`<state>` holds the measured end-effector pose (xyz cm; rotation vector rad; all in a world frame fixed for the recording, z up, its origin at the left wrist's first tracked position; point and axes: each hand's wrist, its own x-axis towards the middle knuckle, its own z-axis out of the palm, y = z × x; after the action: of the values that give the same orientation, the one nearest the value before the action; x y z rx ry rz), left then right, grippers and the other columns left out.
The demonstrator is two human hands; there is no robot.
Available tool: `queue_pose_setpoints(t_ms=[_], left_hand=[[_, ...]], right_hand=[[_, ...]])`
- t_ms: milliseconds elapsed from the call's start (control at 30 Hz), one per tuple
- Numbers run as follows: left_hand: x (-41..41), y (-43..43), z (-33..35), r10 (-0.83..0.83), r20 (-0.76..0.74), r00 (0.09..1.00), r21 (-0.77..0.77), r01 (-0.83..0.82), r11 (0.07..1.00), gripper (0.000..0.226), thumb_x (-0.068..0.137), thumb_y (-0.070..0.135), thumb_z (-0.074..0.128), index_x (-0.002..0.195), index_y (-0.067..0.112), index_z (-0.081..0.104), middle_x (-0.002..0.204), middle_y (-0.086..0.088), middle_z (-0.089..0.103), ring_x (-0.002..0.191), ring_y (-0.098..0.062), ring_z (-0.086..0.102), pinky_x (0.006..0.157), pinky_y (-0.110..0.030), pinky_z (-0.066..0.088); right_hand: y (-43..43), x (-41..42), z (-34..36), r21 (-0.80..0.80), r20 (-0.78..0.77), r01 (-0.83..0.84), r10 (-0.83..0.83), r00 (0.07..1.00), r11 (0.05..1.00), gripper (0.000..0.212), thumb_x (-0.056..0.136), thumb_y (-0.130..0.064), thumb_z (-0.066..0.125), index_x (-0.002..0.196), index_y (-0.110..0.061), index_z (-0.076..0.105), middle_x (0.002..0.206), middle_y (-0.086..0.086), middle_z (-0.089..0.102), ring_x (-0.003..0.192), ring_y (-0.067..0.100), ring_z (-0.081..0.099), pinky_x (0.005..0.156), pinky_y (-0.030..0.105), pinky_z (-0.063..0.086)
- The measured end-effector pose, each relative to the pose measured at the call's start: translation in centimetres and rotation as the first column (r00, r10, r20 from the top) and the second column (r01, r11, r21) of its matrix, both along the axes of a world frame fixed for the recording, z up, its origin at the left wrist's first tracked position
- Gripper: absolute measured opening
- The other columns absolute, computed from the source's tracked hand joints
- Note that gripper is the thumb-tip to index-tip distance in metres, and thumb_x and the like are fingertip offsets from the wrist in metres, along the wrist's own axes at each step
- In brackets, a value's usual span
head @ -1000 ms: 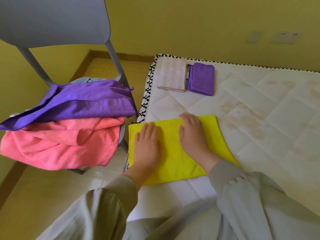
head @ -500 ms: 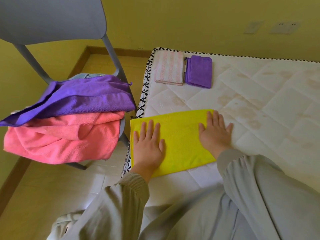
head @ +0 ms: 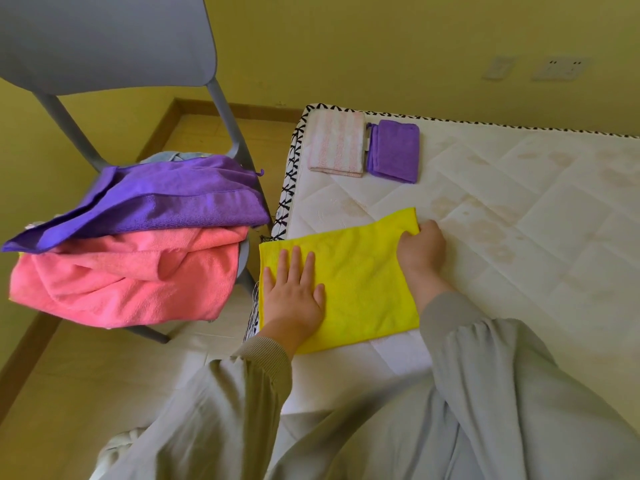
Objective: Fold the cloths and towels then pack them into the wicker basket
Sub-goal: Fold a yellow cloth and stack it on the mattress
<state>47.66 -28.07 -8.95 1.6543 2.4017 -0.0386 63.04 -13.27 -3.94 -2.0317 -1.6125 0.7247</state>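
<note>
A: Where's the cloth?
B: Yellow cloth (head: 360,278) lies flat on the bed (head: 519,220), at the near left corner. Its left edge is right at the bed's side.

A: Hands?
B: Left hand (head: 294,292) is flat on the cloth's left part, fingers straight and slightly spread, pressing down. Right hand (head: 420,251) is at the right edge near the far corner, fingers curled onto the hem, pinching it.

A: Step?
B: My read is the next fold, right side over to the left.

A: How to do it well?
B: Left hand pins the cloth so it can't slide off the bed. Lift the right edge low and carry it across. Match the far corners first, then the near ones. The left hand has to clear out before the edge lands, or shift to the middle to mark the crease. Then smooth from the fold outward. Lift rather than drag, since this fabric probably clings and would wrinkle.

A: Rest of the task?
B: Striped cloth (head: 337,143) and purple cloth (head: 394,150) are folded, side by side, at the bed's far left corner. Purple towel (head: 173,199) sits on pink towel (head: 121,278), heaped on the chair (head: 104,39), unfolded. Basket isn't in view. Plenty left, I'd say.
</note>
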Motion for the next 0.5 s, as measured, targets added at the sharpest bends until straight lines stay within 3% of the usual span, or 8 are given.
queue_pose_setpoints(t_ms=[33, 100, 233, 300, 400, 500], left_hand=[[0.0, 0.0, 0.0, -0.001, 0.000, 1.000, -0.010, 0.001, 1.000, 0.069, 0.088, 0.049, -0.003, 0.151, 0.024, -0.010, 0.159, -0.004, -0.015, 0.145, -0.026, -0.018, 0.116, -0.051, -0.006], [0.0, 0.0, 0.1, 0.001, 0.012, 1.000, -0.017, -0.001, 1.000, 0.068, 0.088, 0.048, 0.002, 0.151, 0.024, -0.010, 0.159, -0.004, -0.015, 0.145, -0.025, -0.019, 0.116, -0.051, -0.007], [-0.3, 0.2, 0.5, -0.014, 0.047, 0.999, -0.047, 0.017, 0.999, 0.062, 0.099, 0.047, 0.013, 0.151, 0.024, -0.011, 0.159, -0.003, -0.018, 0.145, -0.025, -0.020, 0.116, -0.050, -0.008], [-0.4, 0.2, 0.9, -0.019, 0.075, 0.997, -0.047, 0.022, 0.999, 0.062, 0.100, 0.045, 0.018, 0.151, 0.025, -0.010, 0.159, -0.002, -0.018, 0.145, -0.024, -0.020, 0.116, -0.050, -0.009], [-0.6, 0.6, 1.5, 0.028, 0.165, 0.986, -0.013, -0.026, 1.000, 0.063, 0.099, 0.041, 0.032, 0.153, 0.025, 0.003, 0.160, 0.000, -0.008, 0.147, -0.021, -0.013, 0.116, -0.049, -0.005], [-1.1, 1.6, 3.1, 0.087, 0.431, 0.898, 0.181, -0.181, 0.967, 0.064, 0.091, 0.019, 0.056, 0.148, 0.015, 0.028, 0.158, -0.009, 0.015, 0.147, -0.023, 0.009, 0.117, -0.043, 0.010]], right_hand=[[-0.2, -0.4, 0.2, 0.014, -0.025, -0.050, 0.050, 0.998, 0.999, 0.003, 0.089, -0.008, 0.052, 0.087, -0.007, 0.054, 0.097, 0.017, 0.062, 0.094, 0.034, 0.056, 0.073, 0.036, 0.038], [-0.3, -0.7, 0.4, 0.065, -0.061, -0.151, 0.155, 0.986, 0.986, 0.028, 0.088, -0.007, 0.055, 0.065, -0.012, 0.040, 0.073, 0.009, 0.052, 0.076, 0.029, 0.049, 0.061, 0.032, 0.029], [-0.4, -0.4, 2.1, 0.158, -0.105, -0.209, 0.227, 0.968, 0.965, 0.042, 0.090, -0.010, 0.056, 0.059, -0.015, 0.028, 0.058, 0.001, 0.034, 0.065, 0.023, 0.036, 0.055, 0.034, 0.014], [-0.9, -0.5, 3.1, 0.180, -0.143, -0.256, 0.283, 0.948, 0.950, 0.036, 0.094, -0.009, 0.052, 0.062, -0.013, 0.034, 0.059, -0.001, 0.035, 0.066, 0.023, 0.037, 0.055, 0.033, 0.013], [-2.4, -1.0, 4.1, 0.225, -0.197, -0.352, 0.396, 0.897, 0.908, 0.017, 0.094, -0.008, 0.051, 0.077, -0.012, 0.052, 0.068, 0.001, 0.048, 0.071, 0.022, 0.046, 0.058, 0.029, 0.024], [-3.8, -1.1, 5.1, 0.274, -0.168, -0.459, 0.512, 0.842, 0.845, 0.010, 0.090, -0.008, 0.057, 0.087, -0.009, 0.067, 0.080, 0.006, 0.064, 0.077, 0.021, 0.056, 0.064, 0.027, 0.036]])
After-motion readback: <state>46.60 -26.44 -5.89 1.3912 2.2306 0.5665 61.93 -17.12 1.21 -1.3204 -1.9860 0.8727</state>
